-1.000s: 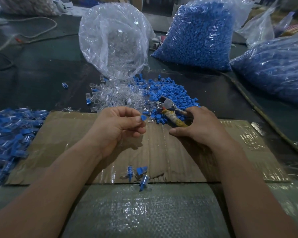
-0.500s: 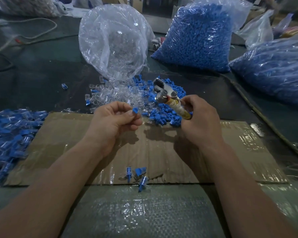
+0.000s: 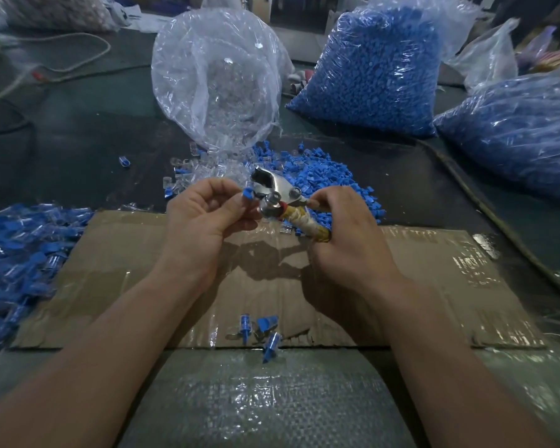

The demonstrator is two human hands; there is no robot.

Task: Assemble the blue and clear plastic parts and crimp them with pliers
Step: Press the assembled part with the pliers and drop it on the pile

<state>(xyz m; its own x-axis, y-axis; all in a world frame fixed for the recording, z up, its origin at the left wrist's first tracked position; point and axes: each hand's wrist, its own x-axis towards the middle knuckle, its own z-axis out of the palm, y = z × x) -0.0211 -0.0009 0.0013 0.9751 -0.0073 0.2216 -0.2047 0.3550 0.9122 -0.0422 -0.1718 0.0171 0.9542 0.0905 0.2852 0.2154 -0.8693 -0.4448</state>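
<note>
My left hand [image 3: 204,218] pinches a small blue plastic part [image 3: 247,193] between thumb and fingertips, above the cardboard sheet [image 3: 117,270]. My right hand [image 3: 346,227] grips the tape-wrapped handles of the metal pliers [image 3: 275,195], whose open jaws point up and left, right beside the blue part. Whether a clear piece sits on the blue part is hidden by my fingers. Loose blue parts [image 3: 324,179] and clear parts [image 3: 207,174] lie mixed in a pile behind my hands.
Three finished blue-and-clear pieces [image 3: 262,331] lie at the cardboard's near edge. A heap of assembled pieces [image 3: 17,253] fills the left. A clear bag of clear parts [image 3: 217,82] and two bags of blue parts [image 3: 369,72] [image 3: 514,134] stand behind. Cords run at far left.
My right hand picked the pliers up off the blue pile and brought them left to my left hand. My left hand rose a little with the blue part.
</note>
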